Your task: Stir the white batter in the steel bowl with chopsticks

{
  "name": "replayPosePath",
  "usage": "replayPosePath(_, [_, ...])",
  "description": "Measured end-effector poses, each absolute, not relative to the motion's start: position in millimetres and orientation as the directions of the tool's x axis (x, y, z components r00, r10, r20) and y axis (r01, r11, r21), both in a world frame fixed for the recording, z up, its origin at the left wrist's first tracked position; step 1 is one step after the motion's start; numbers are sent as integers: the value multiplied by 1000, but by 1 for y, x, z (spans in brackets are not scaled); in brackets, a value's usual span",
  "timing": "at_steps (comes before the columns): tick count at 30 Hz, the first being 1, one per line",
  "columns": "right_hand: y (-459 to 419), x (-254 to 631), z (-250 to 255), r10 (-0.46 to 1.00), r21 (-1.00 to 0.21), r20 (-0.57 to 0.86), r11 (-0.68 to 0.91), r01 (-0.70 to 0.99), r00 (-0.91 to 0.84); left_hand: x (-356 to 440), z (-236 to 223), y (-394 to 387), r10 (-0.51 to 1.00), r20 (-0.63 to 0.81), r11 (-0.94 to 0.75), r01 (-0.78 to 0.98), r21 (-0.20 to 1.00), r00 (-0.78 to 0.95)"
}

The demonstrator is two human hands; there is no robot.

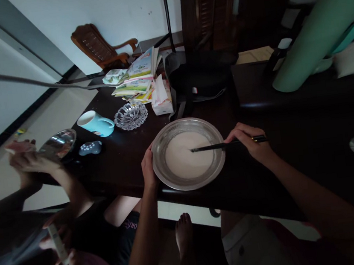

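Observation:
A round steel bowl (158,160) stands at the front of the dark table, holding a smooth, pale, off-white batter (186,159). My left hand (148,168) grips the bowl's left rim, thumb along the edge. From the right, my right hand (250,140) is closed around black chopsticks (213,147), which lie nearly level over the right rim. Their tips dip into the batter near the middle of the bowl. How many sticks there are I cannot tell.
Left of the bowl are a glass dish (130,116), a light-blue mug (96,123), a tissue box (162,100) and books (140,74). A co-worker's hands (28,159) hover by another metal bowl (59,145); another person holds a white object (58,245). A green flask (313,34) stands right.

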State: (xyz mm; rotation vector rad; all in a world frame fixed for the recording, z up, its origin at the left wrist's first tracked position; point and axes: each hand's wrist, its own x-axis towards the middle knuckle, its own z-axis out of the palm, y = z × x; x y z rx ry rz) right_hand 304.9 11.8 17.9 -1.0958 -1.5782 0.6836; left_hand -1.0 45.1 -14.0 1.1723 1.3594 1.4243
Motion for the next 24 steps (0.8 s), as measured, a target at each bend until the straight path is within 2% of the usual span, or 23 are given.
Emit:
replayPosePath(2, [12, 305, 18, 905, -870, 421, 422, 256, -61, -1, -14, 45, 970, 83, -78, 30, 997, -229])
replayPosePath(5, [12, 305, 20, 893, -832, 420, 450, 324, -162, 1, -12, 45, 968, 84, -76, 40, 996, -238])
replayPosePath(7, [12, 305, 22, 893, -813, 426, 447, 372, -143, 2, -10, 44, 966, 83, -72, 52, 996, -244])
replayPosePath(10, [12, 306, 23, 908, -853, 415, 408, 326, -50, 3, -8, 44, 965, 81, -66, 68, 996, -248])
replayPosePath(12, [12, 306, 21, 913, -865, 399, 405, 296, -86, 3, -8, 44, 966, 81, -64, 73, 995, -245])
replayPosePath(15, [12, 305, 20, 895, -825, 404, 445, 348, -189, 1, -9, 45, 967, 85, -69, 74, 995, -241])
replayPosePath(20, [12, 305, 21, 906, -844, 418, 412, 343, -61, 1, -9, 44, 968, 82, -67, 71, 995, -237])
replayPosePath(24, [12, 303, 21, 895, -829, 412, 447, 337, -172, 1, -7, 44, 970, 93, -78, 75, 994, -225])
